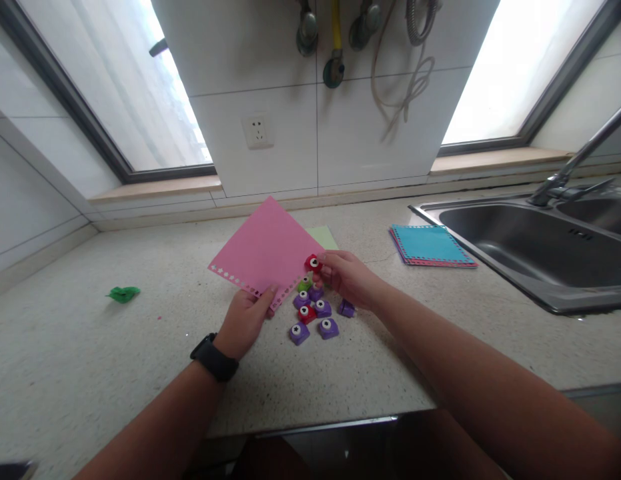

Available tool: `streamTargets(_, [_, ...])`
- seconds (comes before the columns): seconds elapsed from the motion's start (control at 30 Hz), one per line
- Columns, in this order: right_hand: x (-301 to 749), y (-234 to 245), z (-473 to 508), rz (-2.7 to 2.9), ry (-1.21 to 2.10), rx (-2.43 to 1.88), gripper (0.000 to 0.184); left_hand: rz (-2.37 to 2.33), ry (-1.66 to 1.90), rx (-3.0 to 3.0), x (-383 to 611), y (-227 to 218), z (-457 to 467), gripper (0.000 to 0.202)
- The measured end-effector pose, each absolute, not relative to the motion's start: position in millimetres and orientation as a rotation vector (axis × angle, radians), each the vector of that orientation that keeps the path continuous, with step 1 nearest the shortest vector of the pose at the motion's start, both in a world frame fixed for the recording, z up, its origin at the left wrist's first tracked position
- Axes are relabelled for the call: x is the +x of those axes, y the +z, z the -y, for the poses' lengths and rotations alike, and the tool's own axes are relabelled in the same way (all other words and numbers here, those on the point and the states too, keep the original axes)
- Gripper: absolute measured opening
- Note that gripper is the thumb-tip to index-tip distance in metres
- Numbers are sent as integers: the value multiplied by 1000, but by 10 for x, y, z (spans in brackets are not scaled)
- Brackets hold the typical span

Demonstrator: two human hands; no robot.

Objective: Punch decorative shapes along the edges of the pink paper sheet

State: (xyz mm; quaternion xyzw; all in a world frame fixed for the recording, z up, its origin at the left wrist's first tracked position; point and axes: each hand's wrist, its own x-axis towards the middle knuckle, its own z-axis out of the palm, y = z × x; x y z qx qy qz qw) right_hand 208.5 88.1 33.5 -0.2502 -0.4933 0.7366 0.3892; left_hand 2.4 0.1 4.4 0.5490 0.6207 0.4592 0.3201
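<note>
My left hand (247, 320), with a black watch on the wrist, pinches the near corner of a pink sheet of paper (270, 247). Small shaped holes run along the sheet's two near edges. In my right hand (347, 277) is a red craft punch (313, 263), held between thumb and fingers at the sheet's right edge; I cannot tell whether the paper is inside its slot. Below lie several more punches: a green one (304, 284), another red one (305, 314) and several purple ones (329, 327). A pale green sheet (323, 236) is partly hidden behind the pink paper.
To the right, a stack of punched sheets with a blue one on top (430, 244) lies beside the steel sink (495, 267). A crumpled green piece (123, 294) rests on the speckled countertop (160, 360) at left. A wall socket (257, 131) and pipes are at the back.
</note>
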Motion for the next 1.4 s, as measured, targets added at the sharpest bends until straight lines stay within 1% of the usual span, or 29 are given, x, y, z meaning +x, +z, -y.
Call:
streamTargets(0.57, [2037, 260, -873, 1338, 1809, -721, 22, -1567, 1220, 1468, 45, 87, 5, 38])
streamTargets(0.77, [2009, 221, -878, 1357, 1786, -732, 23, -1537, 1221, 1484, 19, 38, -13, 40])
streamTargets(1.2, [1968, 148, -863, 1539, 1626, -778, 28, -1546, 1222, 1488, -3, -1, -21, 43])
streamTargets(1.4, [1965, 168, -850, 1556, 1608, -787, 29, -1538, 1230, 1474, -2, -9, -27, 42])
